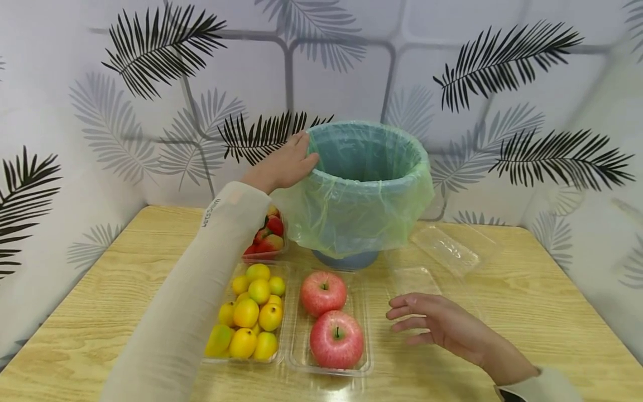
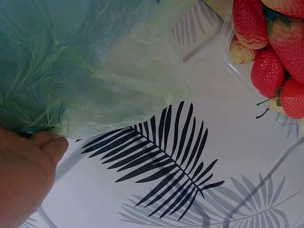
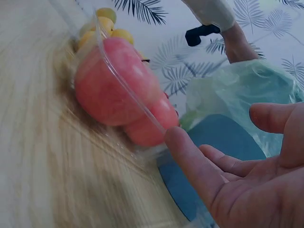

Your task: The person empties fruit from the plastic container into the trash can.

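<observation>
A blue trash can (image 1: 344,259) stands at the back of the table, lined with a pale green plastic bag (image 1: 361,215) folded out over its rim. My left hand (image 1: 286,163) grips the rim and bag on the left side; in the left wrist view its fingers (image 2: 50,145) bend at the bag's lower edge. Above the table, right of a clear tray (image 1: 329,368) with two red apples (image 1: 336,339), my right hand (image 1: 442,324) holds nothing, its fingers spread. In the right wrist view its fingertips overlap the tray's edge, with the can behind.
Left of the apples, a clear tray holds several yellow fruits (image 1: 246,312). Strawberries (image 2: 268,71) in a clear box sit behind, partly hidden by my left sleeve (image 1: 196,279). Clear plastic containers (image 1: 447,248) lie at the right. A leaf-patterned wall (image 1: 351,72) closes off the back.
</observation>
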Motion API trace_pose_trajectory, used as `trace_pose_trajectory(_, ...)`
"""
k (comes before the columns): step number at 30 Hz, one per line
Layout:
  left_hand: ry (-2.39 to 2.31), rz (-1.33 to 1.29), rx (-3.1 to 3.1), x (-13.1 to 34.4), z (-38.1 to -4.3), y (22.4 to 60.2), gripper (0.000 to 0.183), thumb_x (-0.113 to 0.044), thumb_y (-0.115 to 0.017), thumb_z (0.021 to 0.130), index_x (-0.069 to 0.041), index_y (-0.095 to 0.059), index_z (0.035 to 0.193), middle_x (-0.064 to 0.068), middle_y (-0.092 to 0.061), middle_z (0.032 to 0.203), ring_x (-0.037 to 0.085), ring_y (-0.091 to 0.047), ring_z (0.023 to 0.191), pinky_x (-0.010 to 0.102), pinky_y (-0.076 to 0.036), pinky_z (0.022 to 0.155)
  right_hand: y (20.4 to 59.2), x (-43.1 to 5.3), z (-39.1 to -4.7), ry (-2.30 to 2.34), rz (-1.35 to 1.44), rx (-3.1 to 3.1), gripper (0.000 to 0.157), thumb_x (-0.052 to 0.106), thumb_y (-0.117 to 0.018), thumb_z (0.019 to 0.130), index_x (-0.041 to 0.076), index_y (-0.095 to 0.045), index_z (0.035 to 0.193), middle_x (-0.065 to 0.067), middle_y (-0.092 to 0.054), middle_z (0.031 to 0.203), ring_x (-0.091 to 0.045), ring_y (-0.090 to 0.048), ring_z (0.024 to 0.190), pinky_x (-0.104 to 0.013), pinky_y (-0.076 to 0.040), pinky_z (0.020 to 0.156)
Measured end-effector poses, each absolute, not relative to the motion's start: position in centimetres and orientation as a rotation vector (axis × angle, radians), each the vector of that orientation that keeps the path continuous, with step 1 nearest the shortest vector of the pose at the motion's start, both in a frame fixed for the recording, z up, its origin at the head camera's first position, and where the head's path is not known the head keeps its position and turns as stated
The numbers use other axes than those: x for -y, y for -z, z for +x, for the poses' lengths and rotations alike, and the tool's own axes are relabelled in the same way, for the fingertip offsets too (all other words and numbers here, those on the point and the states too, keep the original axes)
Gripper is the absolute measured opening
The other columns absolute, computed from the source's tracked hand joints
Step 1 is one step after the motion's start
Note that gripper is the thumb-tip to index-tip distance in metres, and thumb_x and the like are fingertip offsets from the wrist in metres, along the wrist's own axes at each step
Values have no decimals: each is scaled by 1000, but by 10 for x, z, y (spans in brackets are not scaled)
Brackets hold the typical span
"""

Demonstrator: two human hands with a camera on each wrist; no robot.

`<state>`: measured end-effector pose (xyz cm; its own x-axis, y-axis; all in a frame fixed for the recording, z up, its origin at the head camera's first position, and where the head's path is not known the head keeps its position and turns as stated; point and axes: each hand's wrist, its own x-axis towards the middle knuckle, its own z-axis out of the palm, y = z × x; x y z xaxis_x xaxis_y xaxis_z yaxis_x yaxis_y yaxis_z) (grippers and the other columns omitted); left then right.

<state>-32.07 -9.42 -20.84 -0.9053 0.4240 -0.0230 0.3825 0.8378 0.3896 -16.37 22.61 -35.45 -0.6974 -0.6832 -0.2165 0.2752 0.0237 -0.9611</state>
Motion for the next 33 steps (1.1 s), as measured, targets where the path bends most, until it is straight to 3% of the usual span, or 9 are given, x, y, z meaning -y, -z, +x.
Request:
trace_pose_trajectory(7, -561, 634, -2908, 94, -321, 209, 66, -36, -18, 103, -1, 10, 151, 13, 14, 160, 25, 10, 148, 40, -5, 121, 371, -213, -157, 1781, -376, -1569, 31, 25, -37, 104, 10, -52, 127, 2, -65, 116, -15, -63, 109, -33, -54, 88)
trace_pose_trajectory(15, -558, 637, -2919, 93, -320, 211, 66, -37, -18, 102, -1, 9, 152, 13, 13, 160, 25, 9, 148, 41, -5, 121, 386, -199, -154, 1757, -312, -1671, 44, 26, -42, 101, -5, -41, 133, 2, -63, 112, -14, -63, 102, -34, -55, 83)
trace_pose_trajectory(24, -562, 636, -2917, 94, -321, 212, 66, -36, -17, 103, -1, 9, 151, 14, 14, 160, 25, 10, 148, 40, -5, 121, 392, -190, -156, 1775, -330, -1686, 21, 25, -42, 101, 12, -57, 110, 5, -61, 103, -11, -59, 96, -31, -52, 79)
trace_pose_trajectory(33, -564, 631, -2914, 93, -322, 211, 66, -36, -17, 103, -2, 9, 152, 13, 14, 160, 25, 8, 148, 40, -6, 121, 396, -185, -158, 1790, -358, -1672, 18, 23, -44, 100, 15, -60, 101, 7, -63, 98, -8, -59, 92, -27, -52, 79)
